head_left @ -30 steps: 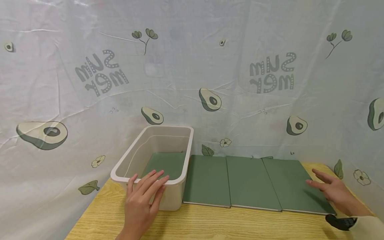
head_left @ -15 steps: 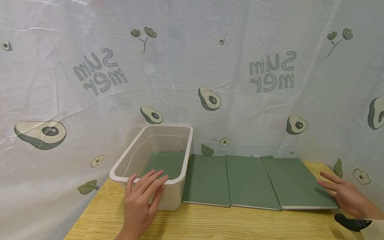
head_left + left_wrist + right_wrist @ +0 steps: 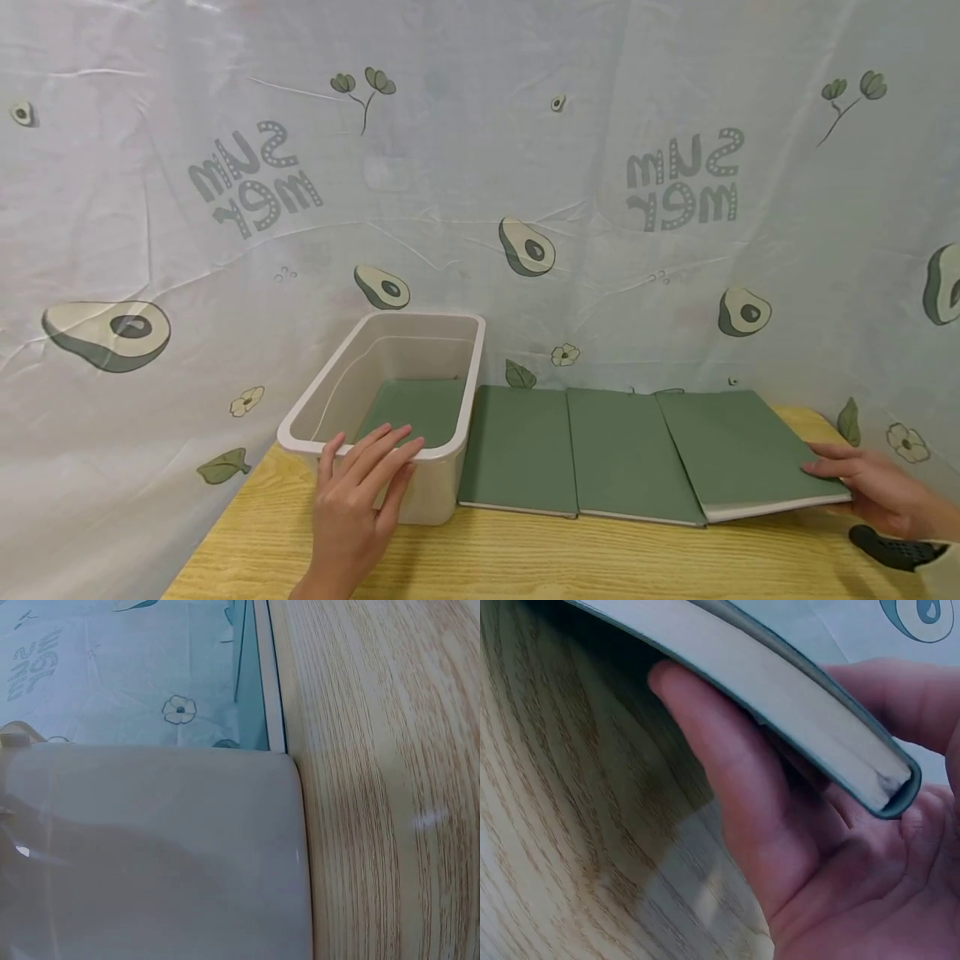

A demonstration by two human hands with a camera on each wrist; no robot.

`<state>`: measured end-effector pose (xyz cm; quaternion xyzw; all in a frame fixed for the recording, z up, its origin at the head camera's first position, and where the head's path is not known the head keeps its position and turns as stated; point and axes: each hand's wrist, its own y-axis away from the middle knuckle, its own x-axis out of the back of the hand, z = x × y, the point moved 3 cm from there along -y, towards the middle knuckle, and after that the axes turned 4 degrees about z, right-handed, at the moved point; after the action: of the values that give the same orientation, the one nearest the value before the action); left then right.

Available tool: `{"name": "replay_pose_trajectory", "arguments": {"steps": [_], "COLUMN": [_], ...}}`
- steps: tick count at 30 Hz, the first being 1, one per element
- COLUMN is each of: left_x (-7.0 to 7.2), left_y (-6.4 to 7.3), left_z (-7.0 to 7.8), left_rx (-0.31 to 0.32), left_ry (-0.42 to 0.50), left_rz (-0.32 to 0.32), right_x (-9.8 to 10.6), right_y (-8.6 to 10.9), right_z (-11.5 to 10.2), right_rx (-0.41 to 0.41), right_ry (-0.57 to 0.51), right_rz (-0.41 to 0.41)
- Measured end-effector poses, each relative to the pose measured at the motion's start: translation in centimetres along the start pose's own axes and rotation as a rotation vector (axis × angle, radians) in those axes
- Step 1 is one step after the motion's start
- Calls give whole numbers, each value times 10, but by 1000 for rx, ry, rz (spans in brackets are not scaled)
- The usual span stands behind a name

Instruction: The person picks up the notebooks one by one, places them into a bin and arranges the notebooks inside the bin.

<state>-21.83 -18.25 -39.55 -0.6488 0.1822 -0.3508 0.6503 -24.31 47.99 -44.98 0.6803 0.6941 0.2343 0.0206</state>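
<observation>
Along the bottom of the frame, the table (image 3: 525, 558). Left of centre, the bin (image 3: 438, 492). Lower right, the end green book (image 3: 738, 450), long axis slanting upper left to lower right, near right corner lifted. Just left of the right grip (image 3: 877, 487), clearly the nearer: pinched by thumb and fingers at its right edge. Left grip (image 3: 352, 508): loosely spread on the bin's near rim, grasping nothing.
</observation>
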Motion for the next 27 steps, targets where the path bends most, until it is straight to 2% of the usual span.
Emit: {"name": "replay_pose_trajectory", "arguments": {"steps": [8,14,18,27], "left_x": [1,-1,0,0], "left_y": [-1,-1,-1,-1], "left_z": [-1,0,0,1], "left_rx": [-9,-19,-17,-7], "left_ry": [-8,-12,-10,-2], "left_rz": [8,12,15,3], "right_x": [-7,-8,-7,-11], "right_y": [2,4,3,13], "right_z": [-2,7,11,10], "right_rx": [-56,-89,-81,-51], "right_ry": [-204,-222,-237,-378], "right_rz": [-32,-10,-6,10]}}
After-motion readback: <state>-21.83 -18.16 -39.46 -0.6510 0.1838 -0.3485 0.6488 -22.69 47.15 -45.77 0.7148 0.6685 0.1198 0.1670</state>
